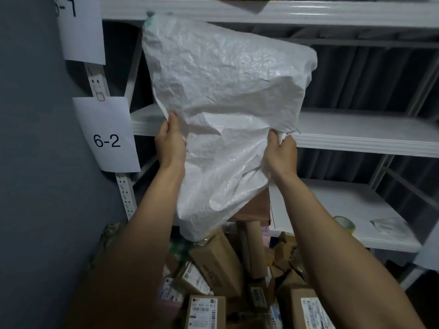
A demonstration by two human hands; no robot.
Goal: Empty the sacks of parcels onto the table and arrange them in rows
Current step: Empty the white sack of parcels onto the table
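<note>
Stage: emptying, late in the pour. White woven sack (223, 110) held raised and upended in front of the white shelving (356, 136), mouth hanging low over the heap. Left hand (169, 144) clamped on the sack's left edge, fingers pressed together and pinching a fold of the weave. Right hand (280, 153) likewise closed on the right edge, a bunch of fabric gripped between thumb and fingers. Sack body slack and creased, judged nearly or fully empty; contents behind the weave not visible.

Parcels (218, 264) lying below the mouth in a loose, overlapping pile, boxes tilted at mixed angles, labels facing various ways. Supporting table hidden under the pile; edges not visible.

Done: this sack's load largely tipped out. Left: sack set aside, any further sacks emptied (none in view), all row arrangement not yet begun.
</note>
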